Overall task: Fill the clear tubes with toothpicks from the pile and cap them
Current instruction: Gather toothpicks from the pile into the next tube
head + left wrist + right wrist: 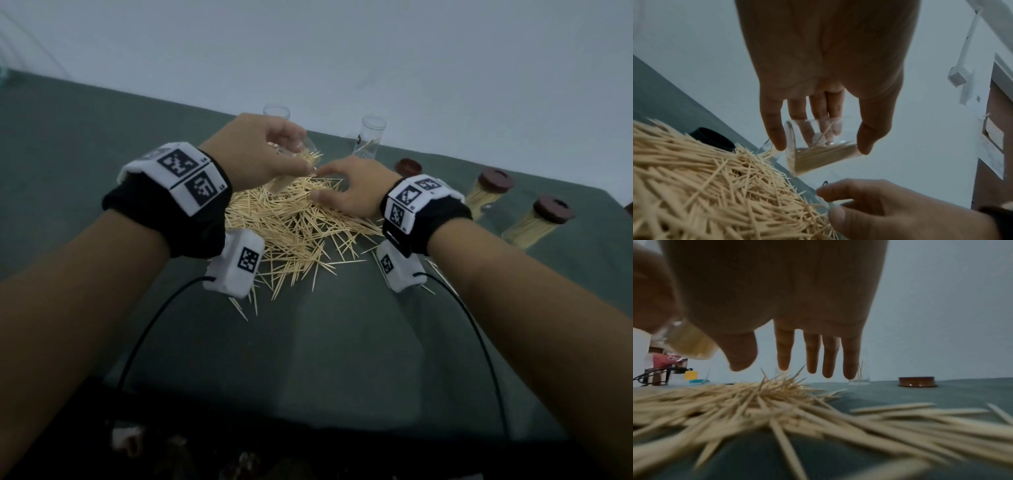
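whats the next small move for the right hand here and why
Probably pinch a small bunch from the toothpick pile and lift it to the tilted clear tube. The right hand hovers open over the pile; the left hand holds the tube, only partly filled.

The toothpicks [294, 222] look like pale, matt wood. The tube [818, 146] is clear, glossy plastic. A matt green cloth [342, 342] covers the counter. The brown caps [495, 180] look smooth, faintly shiny.
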Available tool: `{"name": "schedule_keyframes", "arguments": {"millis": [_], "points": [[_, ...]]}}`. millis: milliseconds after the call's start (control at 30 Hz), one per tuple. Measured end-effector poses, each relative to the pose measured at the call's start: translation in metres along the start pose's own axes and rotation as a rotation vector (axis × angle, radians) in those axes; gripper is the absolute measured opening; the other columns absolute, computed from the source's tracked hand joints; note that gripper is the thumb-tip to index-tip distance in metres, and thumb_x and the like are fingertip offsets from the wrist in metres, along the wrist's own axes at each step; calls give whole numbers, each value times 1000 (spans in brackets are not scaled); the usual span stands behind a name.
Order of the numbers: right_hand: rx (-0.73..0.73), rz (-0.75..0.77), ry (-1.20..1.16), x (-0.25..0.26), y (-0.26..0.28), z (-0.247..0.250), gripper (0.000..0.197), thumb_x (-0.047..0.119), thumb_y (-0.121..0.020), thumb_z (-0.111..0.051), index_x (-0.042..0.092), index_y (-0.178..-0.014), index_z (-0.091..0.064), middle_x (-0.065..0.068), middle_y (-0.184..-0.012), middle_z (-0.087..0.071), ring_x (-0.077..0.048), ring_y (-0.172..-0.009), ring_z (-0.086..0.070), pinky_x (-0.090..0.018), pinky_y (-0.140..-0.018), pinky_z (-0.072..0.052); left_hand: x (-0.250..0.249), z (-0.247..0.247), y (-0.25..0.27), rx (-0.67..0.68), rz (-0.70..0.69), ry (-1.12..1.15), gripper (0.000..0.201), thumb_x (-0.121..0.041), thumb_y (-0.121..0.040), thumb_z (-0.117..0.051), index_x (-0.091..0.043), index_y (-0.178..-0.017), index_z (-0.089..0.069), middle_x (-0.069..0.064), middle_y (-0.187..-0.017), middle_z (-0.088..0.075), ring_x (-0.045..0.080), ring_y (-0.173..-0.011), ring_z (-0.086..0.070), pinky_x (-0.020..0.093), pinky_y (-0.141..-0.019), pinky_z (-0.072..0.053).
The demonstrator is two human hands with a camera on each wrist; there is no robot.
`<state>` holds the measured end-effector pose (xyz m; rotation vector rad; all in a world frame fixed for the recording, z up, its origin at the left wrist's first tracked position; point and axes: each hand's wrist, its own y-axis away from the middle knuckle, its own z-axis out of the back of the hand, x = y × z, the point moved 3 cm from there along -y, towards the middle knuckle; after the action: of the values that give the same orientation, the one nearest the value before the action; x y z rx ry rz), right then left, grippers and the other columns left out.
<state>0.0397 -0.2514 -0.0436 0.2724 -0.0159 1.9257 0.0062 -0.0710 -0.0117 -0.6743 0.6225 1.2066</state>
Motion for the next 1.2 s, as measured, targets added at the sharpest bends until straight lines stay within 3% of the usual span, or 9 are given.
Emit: {"name": "schedule_keyframes", "arguments": {"millis": [133, 300, 500, 567, 667, 800, 933, 1100, 1200], "points": [[110, -31, 51, 11, -16, 1, 73, 80, -67, -60, 46, -131, -51, 8, -142, -50, -18, -127, -50, -38, -105, -39, 1, 2, -1, -11, -3, 4, 49, -33, -78, -79, -20, -123, -64, -10, -108, -66, 5, -100, -63, 29, -95, -51], [113, 9, 78, 9, -7, 6, 41, 58, -77, -68, 40, -113, -61, 8, -120, -60, -17, -110, -59, -35, -96, -46, 0, 2, -3, -13, -3, 13, 49, -35, -77, -79, -22, -122, -64, -10, -110, -66, 3, -101, -63, 32, -97, -50], [69, 15, 113, -13, 20, 13, 32, 54, -83, -66, 33, -106, -64, 12, -94, -58, -15, -96, -60, -26, -80, -44, -6, -5, -2, 21, -8, -8, 51, -38, -77, -78, -23, -123, -64, -10, -114, -65, 6, -104, -62, 33, -97, -50], [71, -4, 114, -18, 25, 13, 41, 64, -79, -64, 35, -108, -65, 11, -103, -60, -15, -103, -58, -27, -85, -44, -7, -5, -1, 25, -13, -13, 51, -37, -77, -78, -23, -124, -64, -9, -114, -65, 6, -104, -62, 30, -95, -50], [167, -30, 132, -20, 33, 9, 70, 77, -65, -67, 43, -125, -56, 6, -138, -49, -18, -123, -50, -37, -103, -41, -10, -6, 0, 30, -21, -16, 50, -36, -78, -78, -23, -124, -63, -9, -114, -65, 6, -102, -63, 27, -93, -50], [152, -7, 98, -18, 39, 3, 73, 47, -73, -78, 49, -137, -44, 6, -133, -57, -18, -120, -55, -31, -99, -43, -12, -8, 2, 41, -28, -21, 48, -35, -78, -78, -22, -123, -64, -8, -113, -65, 8, -101, -63, 29, -92, -51], [89, 37, 61, -16, 40, 1, 82, 18, -80, -68, 53, -142, -29, 6, -130, -60, -13, -109, -61, -31, -95, -51, -13, -8, 4, 52, -34, -15, 50, -34, -79, -78, -23, -125, -63, -9, -112, -64, 6, -100, -63, 28, -89, -52], [222, -109, 171, -28, 47, 5, 98, 64, -68, -74, 37, -149, -27, 3, -146, -46, -23, -131, -47, -40, -108, -39, -13, -7, 4, 63, -32, -1, 51, -35, -79, -77, -23, -126, -62, -8, -113, -64, 7, -99, -64, 26, -84, -53], [249, -144, 211, -33, 51, 5, 81, 60, -69, -76, 32, -139, -46, 5, -127, -60, -23, -116, -56, -36, -96, -46, -13, -7, 3, 69, -25, 5, 50, -35, -79, -78, -24, -125, -63, -8, -113, -65, 8, -98, -64, 27, -83, -54]]}}
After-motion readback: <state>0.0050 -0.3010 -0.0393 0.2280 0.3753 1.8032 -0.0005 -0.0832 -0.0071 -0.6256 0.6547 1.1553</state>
